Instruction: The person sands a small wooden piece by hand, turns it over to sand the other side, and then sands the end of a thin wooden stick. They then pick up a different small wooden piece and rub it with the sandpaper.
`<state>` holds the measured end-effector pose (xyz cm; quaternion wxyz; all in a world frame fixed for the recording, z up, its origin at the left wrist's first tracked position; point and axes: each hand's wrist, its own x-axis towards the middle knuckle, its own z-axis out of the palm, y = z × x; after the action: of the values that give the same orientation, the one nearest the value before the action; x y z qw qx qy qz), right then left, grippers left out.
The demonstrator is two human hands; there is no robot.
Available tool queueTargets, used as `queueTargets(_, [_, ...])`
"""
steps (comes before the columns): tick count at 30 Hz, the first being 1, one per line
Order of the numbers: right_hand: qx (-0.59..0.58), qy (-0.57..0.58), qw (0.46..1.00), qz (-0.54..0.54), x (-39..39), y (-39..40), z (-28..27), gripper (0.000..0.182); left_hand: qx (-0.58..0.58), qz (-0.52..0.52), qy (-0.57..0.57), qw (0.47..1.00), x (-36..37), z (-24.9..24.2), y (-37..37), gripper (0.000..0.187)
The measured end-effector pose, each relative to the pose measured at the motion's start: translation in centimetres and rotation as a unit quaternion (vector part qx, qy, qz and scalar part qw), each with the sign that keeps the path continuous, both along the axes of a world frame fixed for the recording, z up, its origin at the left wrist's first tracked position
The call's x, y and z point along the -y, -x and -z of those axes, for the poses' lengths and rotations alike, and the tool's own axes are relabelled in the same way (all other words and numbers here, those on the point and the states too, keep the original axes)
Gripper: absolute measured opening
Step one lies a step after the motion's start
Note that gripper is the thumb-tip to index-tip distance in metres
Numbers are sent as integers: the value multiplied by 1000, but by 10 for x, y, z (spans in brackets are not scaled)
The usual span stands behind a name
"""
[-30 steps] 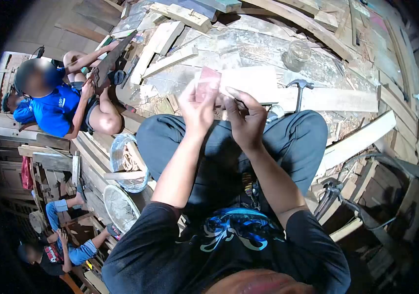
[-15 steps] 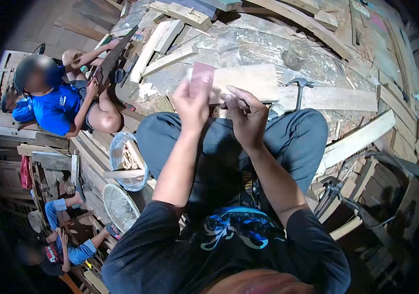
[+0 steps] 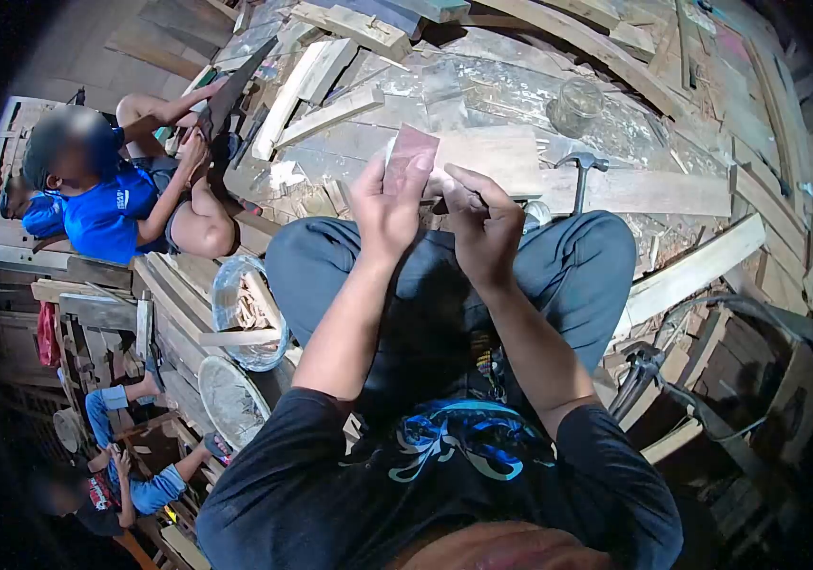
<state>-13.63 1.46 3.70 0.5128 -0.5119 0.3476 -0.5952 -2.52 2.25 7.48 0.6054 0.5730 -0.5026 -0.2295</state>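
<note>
pinching a thin reddish-brown rectangular sheet (image 3: 415, 148), the bare left hand (image 3: 389, 204) has shifted right, carrying it closer to the bare right hand (image 3: 485, 234), near a flat pale wooden board (image 3: 497, 160). tighter workspace. right fingers (image 3: 483, 186) curled; can't tell if gripping anything.

I count two bare hands right here: one left hand (image 3: 385, 207) and one right hand (image 3: 484, 228). There is one red-brown sheet (image 3: 413, 150) and one flat board (image 3: 494, 160) just past them. I see one hammer (image 3: 582, 163) for sure, and one dark tool (image 3: 646, 359) that might make two. I find one clear jar (image 3: 577, 103), one blue-rimmed tub (image 3: 218, 296) and one grey tub (image 3: 226, 401). One saw (image 3: 237, 93) and one red cloth (image 3: 48, 334) are here too. Three other people (image 3: 107, 214) are around us, one partly hidden. The wood pieces (image 3: 354, 30) are too many for me to count.
</note>
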Motion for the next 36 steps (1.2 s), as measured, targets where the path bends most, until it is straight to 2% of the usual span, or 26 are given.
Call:
queueTargets(3, [-1,10,1000,1,-2,-2,-1,25,-93,-14,-50,994,2,7,-10,24])
queueTargets(6, [0,-4,1000,-5,-3,0,-9,26,51,16,40,998,3,10,-10,23])
queueTargets(10, [31,-10,999,-25,-2,-2,-6,25,-82,-2,-26,996,1,4,-6,23])
queueTargets(14, [36,-19,999,-30,-1,1,-11,25,-68,39,2,997,-1,-2,0,16])
queueTargets(15, [25,-11,999,-28,-2,0,-10,25,-111,32,-14,993,0,0,-2,16])
queueTargets(18, [35,0,999,-20,-1,-3,-4,25,-118,21,8,993,0,-2,2,16])
queueTargets(19, [39,-13,999,-26,-2,-1,-8,25,-69,42,8,997,-4,-6,1,16])
queueTargets(22, [36,5,999,-19,-2,-1,-10,25,-90,-1,-10,996,-1,-3,0,15])
queueTargets(23, [32,21,999,-14,-3,-2,-9,25,-129,3,-58,990,-1,-5,-2,16])
queueTargets(26, [53,-45,997,-31,-2,2,-21,24,-51,40,6,998,-2,2,-2,17])
queueTargets(28, [39,-25,999,-16,-2,-2,-15,23,-111,40,3,993,-1,4,-3,17])
queueTargets(32, [2,6,1000,10,4,-3,-6,23,-33,30,51,998,1,6,-3,18])
queueTargets(33, [40,-20,999,-11,3,-2,-14,23,-6,32,73,997,2,7,-3,19])
queueTargets(36, [83,-54,994,-51,1,-4,-14,22,-91,-39,-10,995,2,3,-8,18])
